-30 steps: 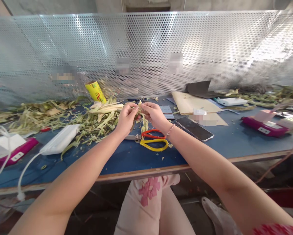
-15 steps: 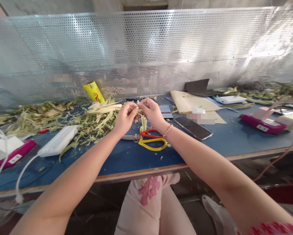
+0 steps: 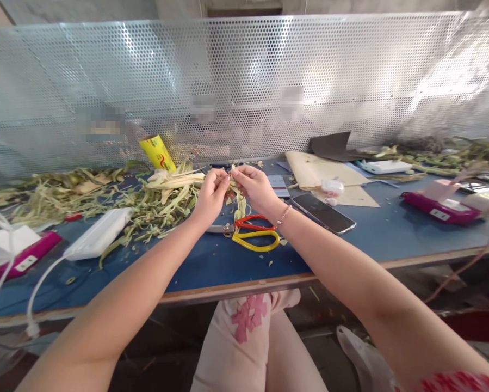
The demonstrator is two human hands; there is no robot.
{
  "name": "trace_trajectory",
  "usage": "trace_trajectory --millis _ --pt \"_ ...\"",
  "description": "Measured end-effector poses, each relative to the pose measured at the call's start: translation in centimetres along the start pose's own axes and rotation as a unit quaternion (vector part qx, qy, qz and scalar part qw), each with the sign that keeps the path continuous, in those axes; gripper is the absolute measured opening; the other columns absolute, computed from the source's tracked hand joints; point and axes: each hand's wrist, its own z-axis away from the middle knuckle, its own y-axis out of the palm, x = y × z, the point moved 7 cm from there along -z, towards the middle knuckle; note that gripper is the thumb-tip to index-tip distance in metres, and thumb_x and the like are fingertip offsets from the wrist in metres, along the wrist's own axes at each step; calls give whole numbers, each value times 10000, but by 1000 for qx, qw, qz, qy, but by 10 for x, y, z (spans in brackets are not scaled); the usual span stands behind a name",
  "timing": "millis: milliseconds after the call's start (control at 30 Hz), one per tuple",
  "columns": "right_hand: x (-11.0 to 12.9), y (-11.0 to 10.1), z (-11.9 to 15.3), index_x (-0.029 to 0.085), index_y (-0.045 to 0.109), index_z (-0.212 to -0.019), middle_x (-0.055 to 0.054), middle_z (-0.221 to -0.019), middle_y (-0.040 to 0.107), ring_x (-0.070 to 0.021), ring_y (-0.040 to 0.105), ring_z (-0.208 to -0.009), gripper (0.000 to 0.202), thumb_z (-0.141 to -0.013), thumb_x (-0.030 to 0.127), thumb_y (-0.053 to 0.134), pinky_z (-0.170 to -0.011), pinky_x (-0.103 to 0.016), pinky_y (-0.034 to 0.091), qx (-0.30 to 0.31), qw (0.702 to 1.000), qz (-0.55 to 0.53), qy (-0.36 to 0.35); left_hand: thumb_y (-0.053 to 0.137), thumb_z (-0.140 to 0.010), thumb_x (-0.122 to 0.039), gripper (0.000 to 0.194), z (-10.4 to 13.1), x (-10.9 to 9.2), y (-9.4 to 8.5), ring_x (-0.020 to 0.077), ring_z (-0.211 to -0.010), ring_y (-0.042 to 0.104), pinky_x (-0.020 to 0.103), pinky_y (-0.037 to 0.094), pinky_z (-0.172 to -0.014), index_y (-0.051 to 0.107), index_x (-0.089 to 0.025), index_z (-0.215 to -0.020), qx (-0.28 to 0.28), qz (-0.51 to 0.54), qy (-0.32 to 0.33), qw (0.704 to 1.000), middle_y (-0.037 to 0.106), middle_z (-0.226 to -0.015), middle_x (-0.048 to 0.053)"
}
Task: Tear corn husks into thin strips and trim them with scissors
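My left hand (image 3: 212,195) and my right hand (image 3: 253,188) meet above the table, fingertips pinched together on a pale green dried plant strip (image 3: 240,206) that hangs below them. Its upper end is mostly hidden by my fingers. Just beneath my right wrist lie scissors (image 3: 255,240) with one red and one yellow handle loop, blades pointing left. Close by my left hand spreads a heap of dried green leaves and stems (image 3: 162,202), with a bundle of longer pale husks (image 3: 179,181) on top.
A yellow tube (image 3: 157,152) leans at the back by the perforated metal screen (image 3: 244,65). To the right are a phone (image 3: 324,213), brown paper (image 3: 309,166) and a magenta power strip (image 3: 440,208). At left sit a white power bank (image 3: 99,235) with a cable and another magenta strip (image 3: 44,247).
My right fingers have shifted slightly at the pinch, and a pale tip now shows above them. Both hands otherwise stay in place; the view has moved a little.
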Motion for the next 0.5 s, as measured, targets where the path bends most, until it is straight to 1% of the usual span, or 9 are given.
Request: trace_trajectory --millis 67,167,300,400,500 --pt "-1 0 0 179 518 -697 79 -519 356 -34 282 -444 372 -651 523 653 -402 -197 211 -5 1000 -4 -15 576 -757 -408 223 0 3 1 79 -518 501 209 397 -523 458 -222 -793 -13 20 2 1000 495 -633 -46" --pt "-2 1 0 186 517 -708 74 -534 363 -43 316 -462 366 -661 526 643 -415 -199 256 -2 1000 -5 -29 547 -780 -384 188 0 7 2 89 -555 508 218 411 -562 441 -229 -793 -28 31 4 999 476 -638 -46" --pt "-1 1 0 186 524 -714 72 -536 389 -41 322 -461 349 -657 505 654 -415 -194 279 -6 999 7 -32 501 -808 -337 136 0 11 0 88 -543 490 212 390 -542 420 -232 -780 -48 32 -4 998 437 -613 -51" --pt "1 2 1 187 518 -702 72 -535 394 -37 337 -459 314 -679 473 645 -412 -185 293 -11 999 17 -40 489 -816 -339 139 0 10 -1 81 -528 481 208 383 -531 418 -227 -773 -49 25 -3 998 424 -622 -53" --pt "1 4 1 194 508 -703 69 -539 413 -46 378 -464 289 -701 457 628 -424 -191 342 -4 999 12 -41 503 -805 -385 191 0 8 0 81 -532 480 216 396 -540 417 -222 -759 -37 21 -2 999 431 -642 -48"
